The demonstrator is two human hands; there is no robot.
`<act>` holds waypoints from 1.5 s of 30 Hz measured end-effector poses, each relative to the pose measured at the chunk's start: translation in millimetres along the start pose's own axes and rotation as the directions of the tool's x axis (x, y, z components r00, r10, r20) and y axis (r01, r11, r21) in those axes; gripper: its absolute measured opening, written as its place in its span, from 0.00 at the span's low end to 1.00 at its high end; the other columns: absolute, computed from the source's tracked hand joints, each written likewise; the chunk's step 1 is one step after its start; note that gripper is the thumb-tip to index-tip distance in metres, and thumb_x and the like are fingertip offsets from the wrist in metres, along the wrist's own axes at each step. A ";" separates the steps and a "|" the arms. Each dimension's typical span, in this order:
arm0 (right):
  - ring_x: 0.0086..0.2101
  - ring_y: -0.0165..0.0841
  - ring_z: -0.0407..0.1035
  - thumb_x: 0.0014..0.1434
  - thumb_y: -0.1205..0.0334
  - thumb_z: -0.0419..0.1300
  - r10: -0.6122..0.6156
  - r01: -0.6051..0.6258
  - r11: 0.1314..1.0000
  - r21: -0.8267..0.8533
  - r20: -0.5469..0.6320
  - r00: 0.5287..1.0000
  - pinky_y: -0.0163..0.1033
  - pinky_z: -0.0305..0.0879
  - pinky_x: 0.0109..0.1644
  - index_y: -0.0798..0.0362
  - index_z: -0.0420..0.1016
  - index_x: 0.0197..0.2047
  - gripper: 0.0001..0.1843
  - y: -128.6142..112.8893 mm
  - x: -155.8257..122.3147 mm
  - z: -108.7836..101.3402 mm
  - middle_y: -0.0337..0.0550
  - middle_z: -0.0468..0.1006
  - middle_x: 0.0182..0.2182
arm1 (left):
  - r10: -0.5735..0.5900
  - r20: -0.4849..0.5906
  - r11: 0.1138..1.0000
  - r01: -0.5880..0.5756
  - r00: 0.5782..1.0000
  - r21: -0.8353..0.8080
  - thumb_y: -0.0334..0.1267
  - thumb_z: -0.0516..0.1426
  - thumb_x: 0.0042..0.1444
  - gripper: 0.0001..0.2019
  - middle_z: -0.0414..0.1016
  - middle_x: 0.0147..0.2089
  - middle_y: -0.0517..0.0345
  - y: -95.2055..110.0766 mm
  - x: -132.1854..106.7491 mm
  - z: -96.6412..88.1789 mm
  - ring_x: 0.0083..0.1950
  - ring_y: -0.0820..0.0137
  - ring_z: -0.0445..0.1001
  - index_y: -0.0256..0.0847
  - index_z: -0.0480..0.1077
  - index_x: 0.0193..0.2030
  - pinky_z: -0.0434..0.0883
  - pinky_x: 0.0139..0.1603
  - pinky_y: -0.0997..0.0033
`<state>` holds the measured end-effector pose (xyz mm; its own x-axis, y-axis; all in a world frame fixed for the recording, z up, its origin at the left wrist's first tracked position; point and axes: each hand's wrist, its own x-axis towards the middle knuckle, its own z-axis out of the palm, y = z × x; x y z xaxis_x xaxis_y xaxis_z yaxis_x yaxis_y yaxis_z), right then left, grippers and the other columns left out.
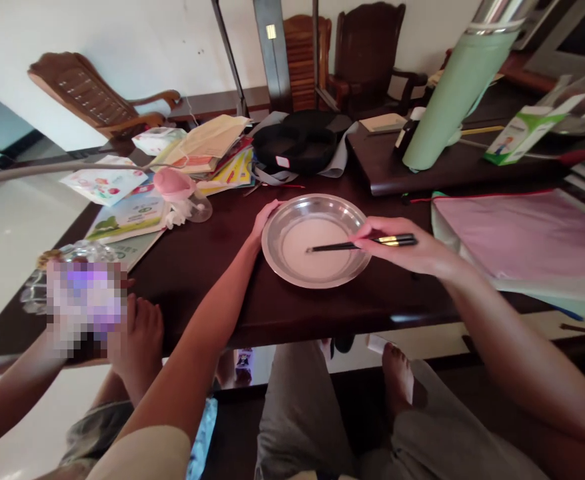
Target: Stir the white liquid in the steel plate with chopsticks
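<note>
A round metal plate [277, 263] holding a whitish liquid sits on the dark wooden table [207, 267] in front of me. My left hand [264, 220] rests against the plate's left rim, fingers curled on it. My right hand [407, 250] hovers over the plate's right rim, shut on a pair of black chopsticks [352, 245] with gold bands. The chopstick tips reach into the liquid near the plate's middle.
Books and papers [207, 157], a pink-lidded cup [177, 190] and a black case [297, 147] lie behind the plate. A green flask [452, 100] and a pink folder [517, 233] are at the right. Another person's arms and bare foot [137, 340] are at the left edge.
</note>
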<state>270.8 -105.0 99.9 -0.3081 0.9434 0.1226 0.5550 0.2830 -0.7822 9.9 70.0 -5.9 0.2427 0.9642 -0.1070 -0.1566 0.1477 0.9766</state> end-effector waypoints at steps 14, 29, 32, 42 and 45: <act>0.29 0.30 0.72 0.62 0.51 0.58 0.160 -0.149 0.981 0.121 -0.088 0.983 0.37 0.66 0.35 0.52 0.75 0.31 0.14 -4.6 -22.9 -1.6 0.40 0.80 0.28 | -0.107 0.002 0.984 0.106 0.994 -0.146 0.41 0.49 0.60 0.18 0.77 0.26 0.58 9.5 -8.0 12.5 0.28 0.69 0.74 0.39 0.77 0.29 0.72 0.38 0.69; 0.42 0.40 0.72 0.66 0.59 0.53 -0.099 0.011 0.985 -0.175 -0.503 0.859 0.51 0.58 0.52 0.47 0.76 0.30 0.14 32.0 -34.2 20.7 0.41 0.81 0.31 | -0.083 -0.084 0.996 0.080 0.993 -0.032 0.42 0.51 0.60 0.15 0.80 0.35 0.56 4.6 -10.6 4.4 0.46 0.60 0.76 0.42 0.78 0.33 0.72 0.50 0.62; 0.41 0.41 0.72 0.66 0.62 0.51 -0.143 0.109 0.989 -0.101 -0.428 0.892 0.52 0.60 0.50 0.47 0.74 0.30 0.14 33.5 -43.3 30.3 0.40 0.82 0.30 | -0.002 -0.131 0.997 0.012 0.991 0.076 0.44 0.53 0.63 0.12 0.78 0.47 0.53 5.1 -14.5 4.1 0.49 0.60 0.74 0.43 0.76 0.43 0.72 0.50 0.60; 0.39 0.40 0.70 0.63 0.66 0.57 -0.174 0.085 0.963 -0.256 -0.352 0.920 0.49 0.56 0.45 0.47 0.73 0.37 0.05 31.7 -31.9 56.8 0.40 0.84 0.38 | 0.012 -0.153 0.970 0.025 0.988 0.240 0.44 0.56 0.63 0.16 0.70 0.57 0.49 17.0 -22.0 16.6 0.52 0.62 0.72 0.41 0.69 0.54 0.73 0.51 0.56; 0.36 0.39 0.69 0.63 0.67 0.55 -0.180 0.067 0.961 -0.269 -0.424 0.887 0.49 0.55 0.45 0.47 0.73 0.36 0.07 32.2 -40.8 42.8 0.39 0.83 0.34 | 0.022 -0.140 0.952 0.022 0.990 0.306 0.49 0.48 0.66 0.17 0.74 0.56 0.58 32.5 -56.2 7.7 0.56 0.57 0.72 0.50 0.75 0.49 0.73 0.51 0.52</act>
<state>268.2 -141.8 43.6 -0.0459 0.8595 0.5091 0.7202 0.3816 -0.5794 -1.4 18.9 33.3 0.1029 0.9886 -0.1103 0.1493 0.0943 0.9843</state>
